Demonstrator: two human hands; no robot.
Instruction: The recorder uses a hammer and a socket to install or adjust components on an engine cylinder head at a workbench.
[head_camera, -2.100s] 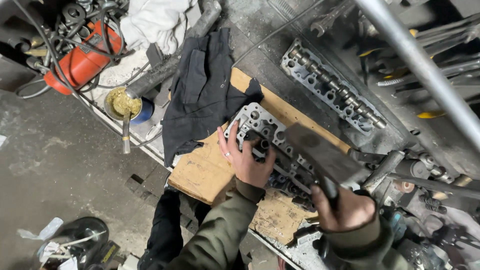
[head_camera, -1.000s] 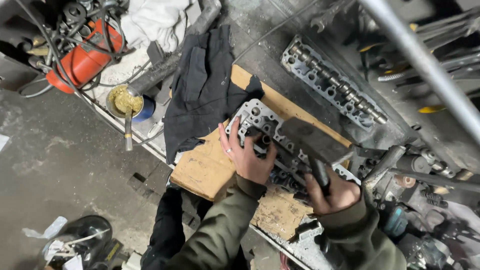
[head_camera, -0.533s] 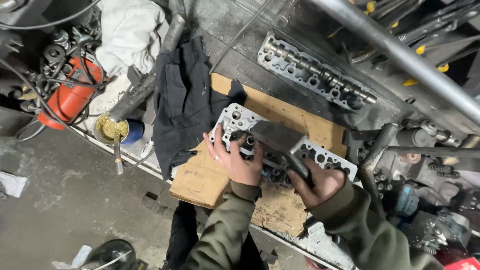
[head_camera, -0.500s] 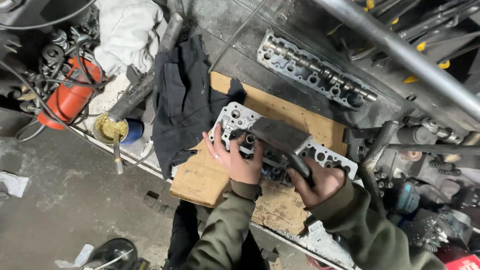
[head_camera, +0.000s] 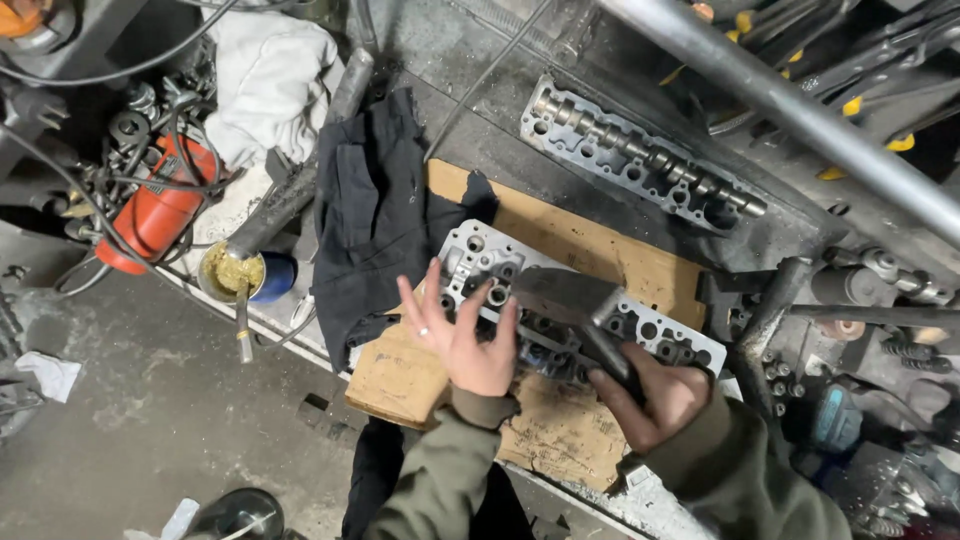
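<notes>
Aluminium cylinder head (head_camera: 640, 330) lies on a cardboard sheet (head_camera: 570, 235) on the tabletop (head_camera: 480, 140), beside a black cloth (head_camera: 375, 215). Left hand (head_camera: 468, 338) rests spread open on its near end, fingers splayed. Right hand (head_camera: 655, 395) grips the handle of a large hammer (head_camera: 565, 298) lying across the head.

Both hands bare, no gloves. Left hand (head_camera: 468, 340) has a small pale ring on one finger. Right hand (head_camera: 655, 400) ringless as far as visible. Both arms in olive-green jacket sleeves, thick fabric, ribbed knit cuffs at the wrists, creased.
</notes>
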